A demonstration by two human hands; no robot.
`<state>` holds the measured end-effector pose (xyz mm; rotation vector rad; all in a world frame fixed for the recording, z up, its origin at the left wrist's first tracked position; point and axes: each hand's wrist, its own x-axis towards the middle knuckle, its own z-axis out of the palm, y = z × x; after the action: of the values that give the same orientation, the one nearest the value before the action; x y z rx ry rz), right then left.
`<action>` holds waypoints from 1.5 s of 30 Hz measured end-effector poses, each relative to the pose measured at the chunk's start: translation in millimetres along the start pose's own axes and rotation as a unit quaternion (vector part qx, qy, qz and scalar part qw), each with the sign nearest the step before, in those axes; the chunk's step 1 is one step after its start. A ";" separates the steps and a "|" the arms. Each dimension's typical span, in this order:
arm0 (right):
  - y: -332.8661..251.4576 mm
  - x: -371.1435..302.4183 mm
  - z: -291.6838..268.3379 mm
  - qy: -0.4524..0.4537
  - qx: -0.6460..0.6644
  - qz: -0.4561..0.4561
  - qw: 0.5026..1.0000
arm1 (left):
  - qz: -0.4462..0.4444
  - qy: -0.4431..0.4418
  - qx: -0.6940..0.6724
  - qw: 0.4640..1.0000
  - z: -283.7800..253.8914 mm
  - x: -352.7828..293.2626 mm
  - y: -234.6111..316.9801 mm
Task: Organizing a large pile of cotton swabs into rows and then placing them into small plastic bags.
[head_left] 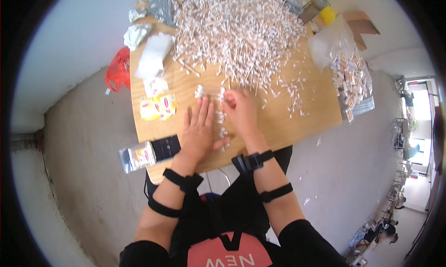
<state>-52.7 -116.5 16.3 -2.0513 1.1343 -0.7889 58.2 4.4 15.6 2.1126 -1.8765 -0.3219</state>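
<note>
Free tabletop point(289, 126) right of right hand point(240, 110), swab heap point(237, 30) barrier beyond.

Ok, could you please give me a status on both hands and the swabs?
Left hand flat over the lined-up swabs. Right hand curled at their right-side ends, grip unclear. Loose swab pile just beyond; nothing seen blocking.

The tabletop point(278, 123) is brightly and fairly evenly lit, with only soft shadows cast. The windows point(421, 103) at far right are blown out to white. Straight edges are bowed by the fisheye lens, corners are lost in black, and fine detail in the swab heap point(237, 30) is softened.
</note>
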 end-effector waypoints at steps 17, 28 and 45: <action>0.7 6.6 -0.5 -0.040 -0.050 0.007 0.998 | 0.009 -0.004 0.017 1.000 -6.3 7.0 0.6; 7.3 10.6 5.9 -0.007 -0.018 0.060 0.998 | 0.006 0.011 0.005 1.000 -4.1 9.6 2.5; 11.3 6.0 -1.8 -0.003 0.046 0.012 0.999 | 0.011 0.028 0.014 0.999 -8.1 10.7 1.8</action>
<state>-56.9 -126.8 9.8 -1.9596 1.0983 -0.8069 60.7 -5.9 24.1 2.0950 -1.8810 -0.2312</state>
